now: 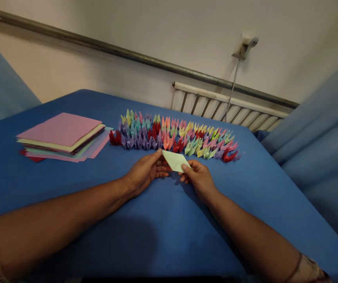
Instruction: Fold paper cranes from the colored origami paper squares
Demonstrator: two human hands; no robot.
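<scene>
A pale green folded paper (176,160), diamond-shaped, is held above the blue-covered table between my two hands. My left hand (146,171) pinches its upper left corner with the thumb on top, the other fingers curled below. On the right edge, my right hand (198,177) grips the paper between thumb and fingers. Just beyond it stand several rows of small folded paper cranes (145,135) in purple, red, pink, yellow, green and blue.
At the left lies a stack of coloured paper sheets (61,129), pink on top. The blue table cover (77,232) reaches toward a wall with a metal rail (145,59) and a radiator (210,100). Blue curtains (325,129) hang at both sides.
</scene>
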